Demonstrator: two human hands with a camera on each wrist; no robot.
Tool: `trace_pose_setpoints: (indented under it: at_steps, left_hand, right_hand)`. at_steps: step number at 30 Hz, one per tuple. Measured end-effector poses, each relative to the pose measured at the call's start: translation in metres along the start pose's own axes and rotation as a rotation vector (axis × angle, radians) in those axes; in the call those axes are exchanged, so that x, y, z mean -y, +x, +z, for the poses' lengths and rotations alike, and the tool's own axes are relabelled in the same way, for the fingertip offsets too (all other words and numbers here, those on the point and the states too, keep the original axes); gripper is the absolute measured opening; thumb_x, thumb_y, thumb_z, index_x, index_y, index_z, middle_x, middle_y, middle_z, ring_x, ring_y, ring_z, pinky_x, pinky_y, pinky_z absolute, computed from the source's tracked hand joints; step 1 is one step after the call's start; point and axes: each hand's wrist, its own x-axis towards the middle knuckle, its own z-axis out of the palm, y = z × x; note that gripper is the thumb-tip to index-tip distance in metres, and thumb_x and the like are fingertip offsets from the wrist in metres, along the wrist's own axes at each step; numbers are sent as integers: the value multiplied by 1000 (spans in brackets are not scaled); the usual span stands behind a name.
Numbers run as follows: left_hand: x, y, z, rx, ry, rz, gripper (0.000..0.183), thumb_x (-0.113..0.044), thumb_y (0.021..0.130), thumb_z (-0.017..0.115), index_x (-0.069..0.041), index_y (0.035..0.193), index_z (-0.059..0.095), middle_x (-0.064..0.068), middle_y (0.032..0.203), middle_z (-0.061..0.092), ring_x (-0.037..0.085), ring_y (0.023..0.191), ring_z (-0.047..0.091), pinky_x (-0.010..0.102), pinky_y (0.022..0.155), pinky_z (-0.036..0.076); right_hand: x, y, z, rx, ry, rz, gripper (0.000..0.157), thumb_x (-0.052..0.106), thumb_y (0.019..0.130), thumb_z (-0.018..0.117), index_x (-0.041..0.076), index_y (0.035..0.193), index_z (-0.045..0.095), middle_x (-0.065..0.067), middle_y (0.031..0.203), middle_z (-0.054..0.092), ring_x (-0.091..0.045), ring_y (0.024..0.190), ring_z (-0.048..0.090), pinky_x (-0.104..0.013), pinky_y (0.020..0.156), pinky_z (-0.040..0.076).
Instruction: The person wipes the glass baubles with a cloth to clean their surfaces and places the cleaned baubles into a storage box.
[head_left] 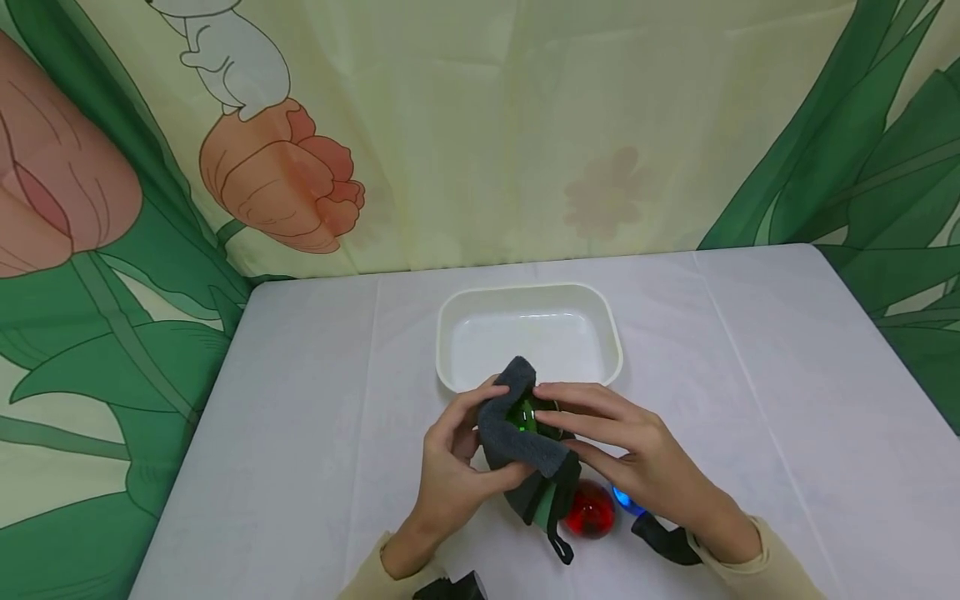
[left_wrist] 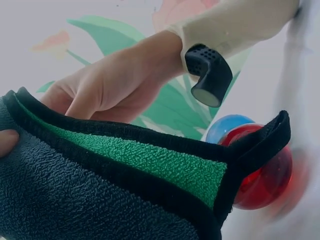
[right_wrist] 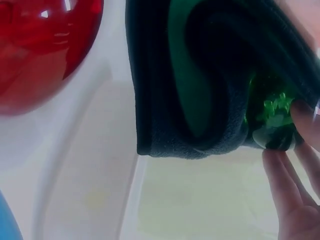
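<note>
A dark grey towel (head_left: 495,429), green on its other side with a black edge and hanging loop, is folded about a shiny see-through green ball (head_left: 525,412). My left hand (head_left: 457,475) grips the towel, thumb on the near fold and fingers at its far side. From the right, my right hand (head_left: 626,433) holds the exposed side of the ball with its fingertips, also seen in the right wrist view. The towel hides much of the ball. Just below the towel's right side sits a see-through red ball (head_left: 591,510).
Behind the hands stands a white rectangular tray (head_left: 528,333) on the white-covered table (head_left: 300,467). A blue ball (head_left: 626,500) lies right of the red one, partly hidden by my right hand. A patterned curtain (head_left: 480,133) hangs behind the table.
</note>
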Motion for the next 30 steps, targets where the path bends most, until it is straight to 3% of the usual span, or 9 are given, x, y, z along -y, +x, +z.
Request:
trace_pose_setpoints:
  at_steps: [5,8,12,15,20,22,26,30]
  left_hand:
    - [0,1,0,9,0,3,68,15,71,78,5,133,52,26,142,49,23,121,60,32,96,55]
    - [-1,1,0,19,21,11,70,15,71,78,5,134,51,27,144,48,24,122,59,32,96,55]
    - [-1,1,0,24,40,21,72,16,70,78,4,135,50,26,145,48,24,121,60,33,95,55]
    - [-1,0,1,16,43,24,71,17,69,79,4,134,51,26,143,49,23,120,61,33,95,55]
    - [-1,1,0,-2,40,22,69,17,69,78,5,132,53,27,142,50,24,119,62,34,94,55]
    - [-2,1,0,-7,36,22,68,17,69,78,5,132,53,27,141,51,24,119,62,34,94,55]
    - [-2,2,0,-11,26,28,68,17,69,78,5,132,53,27,139,52,25,119,62,36,94,56]
    - [-1,2,0,-8,15,27,68,17,70,77,6,132,53,28,138,53,25,118,62,36,93,56]
  right_hand:
    - [0,-1,1,-8,-16,13,35,25,99,59,2,124,68,-17,132,61,-20,126,56,-20,99,49]
    - [3,-2,0,-1,-20,95,40,29,98,61,3,128,65,-15,133,61,-17,125,58,-20,99,48]
    - [6,-5,1,-14,9,237,46,10,88,75,4,132,63,-12,131,63,-13,120,61,-22,92,54]
    - [6,-5,3,-30,32,293,58,-9,76,79,3,131,63,-12,127,65,-12,116,64,-25,85,57]
    - [6,-4,2,-20,27,325,58,-8,76,80,5,130,63,-11,127,65,-11,116,64,-23,86,57]
    - [6,-3,0,-11,28,296,51,3,83,78,4,131,62,-11,129,65,-10,117,63,-22,88,56]
    - [2,-1,-4,-5,-11,109,43,26,95,66,1,130,63,-14,132,62,-14,125,58,-20,97,50]
    - [-3,2,-4,2,-54,-89,36,25,100,59,-1,124,67,-17,135,61,-22,131,53,-20,105,44]
